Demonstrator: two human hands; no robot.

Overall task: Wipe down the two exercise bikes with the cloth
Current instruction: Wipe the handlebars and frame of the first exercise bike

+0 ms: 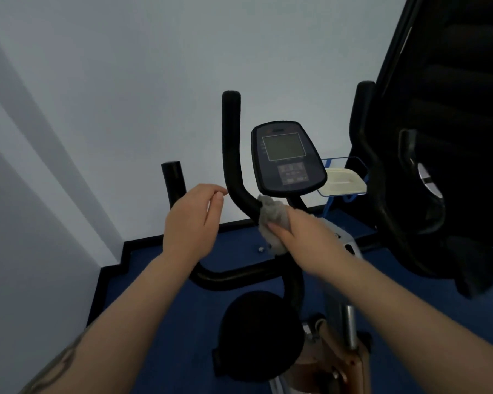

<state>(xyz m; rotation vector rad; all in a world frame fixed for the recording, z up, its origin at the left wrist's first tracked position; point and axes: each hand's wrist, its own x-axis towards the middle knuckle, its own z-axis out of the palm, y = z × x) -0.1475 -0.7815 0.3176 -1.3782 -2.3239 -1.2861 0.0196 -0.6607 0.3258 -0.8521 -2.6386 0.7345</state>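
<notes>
At the near bike's handlebar [234, 155], wiping is judged under way; the second bike [439, 137] at 2 o'clock appears not yet wiped.
Head view: the cloth [271, 220] is clamped against the bar's bend by the right hand [299, 237]; the left hand [194, 220] is held at 9 o'clock, fingers [217, 200] loosely curled, holding nothing.
</notes>
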